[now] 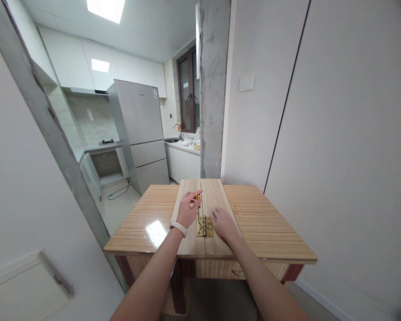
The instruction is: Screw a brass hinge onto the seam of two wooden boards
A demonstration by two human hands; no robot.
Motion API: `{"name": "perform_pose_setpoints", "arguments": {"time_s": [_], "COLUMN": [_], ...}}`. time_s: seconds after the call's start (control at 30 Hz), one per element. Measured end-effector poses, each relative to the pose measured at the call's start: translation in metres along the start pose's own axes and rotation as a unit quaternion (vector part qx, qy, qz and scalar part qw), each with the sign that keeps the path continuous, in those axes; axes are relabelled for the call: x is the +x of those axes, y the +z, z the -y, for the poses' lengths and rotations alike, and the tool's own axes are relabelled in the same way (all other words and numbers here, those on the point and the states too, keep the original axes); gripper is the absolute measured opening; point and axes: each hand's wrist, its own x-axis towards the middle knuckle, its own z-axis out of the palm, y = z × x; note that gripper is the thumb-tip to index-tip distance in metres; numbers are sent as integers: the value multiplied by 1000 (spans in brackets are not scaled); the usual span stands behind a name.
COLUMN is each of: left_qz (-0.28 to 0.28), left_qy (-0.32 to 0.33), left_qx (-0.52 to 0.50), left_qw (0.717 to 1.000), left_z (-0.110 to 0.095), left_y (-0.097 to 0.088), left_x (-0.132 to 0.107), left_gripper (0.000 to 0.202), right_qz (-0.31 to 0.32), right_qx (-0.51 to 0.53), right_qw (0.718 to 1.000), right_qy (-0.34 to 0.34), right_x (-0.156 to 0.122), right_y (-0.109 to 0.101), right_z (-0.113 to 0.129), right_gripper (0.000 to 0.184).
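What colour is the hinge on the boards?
Brass-gold; the hinge shows best in the head view.

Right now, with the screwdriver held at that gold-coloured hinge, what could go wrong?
The screwdriver in the left hand might slip and jab the right hand, close beside the hinge. The two pale boards show no clamp, so they could shift on the table under pressure.

Your left hand covers part of the screwdriver, and the tool's tip near the hinge is too small to resolve. You cannot tell whether your right hand touches the hinge; your forearms leave by the bottom edge. Ceiling light cut by top edge; refrigerator label illegible.
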Motion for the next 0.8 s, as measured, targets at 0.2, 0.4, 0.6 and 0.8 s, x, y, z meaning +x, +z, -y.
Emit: {"name": "perform_pose_setpoints", "arguments": {"time_s": [0.2,0.4,0.6,0.8], "left_qz": [18,36,37,18], "left_qy": [11,20,-2,-31], "left_qx": [27,6,-51,-75], "left_qw": [999,999,998,997], "left_z": [-2,-5,-1,3], "left_y": [0,0,1,2], "left_x": [1,0,-1,-2], "left_gripper": [37,37,36,31], "right_qz": [-7,16,14,-3], "right_qx": [1,1,4,3], "right_qw": [1000,1000,1000,1000], "right_qy": [-2,9,10,5], "right_x": [-2,-2,-1,-1], "right_y": [-3,-1,1,5], "right_z": [1,1,-1,-3], "right_gripper": [38,37,37,38]}}
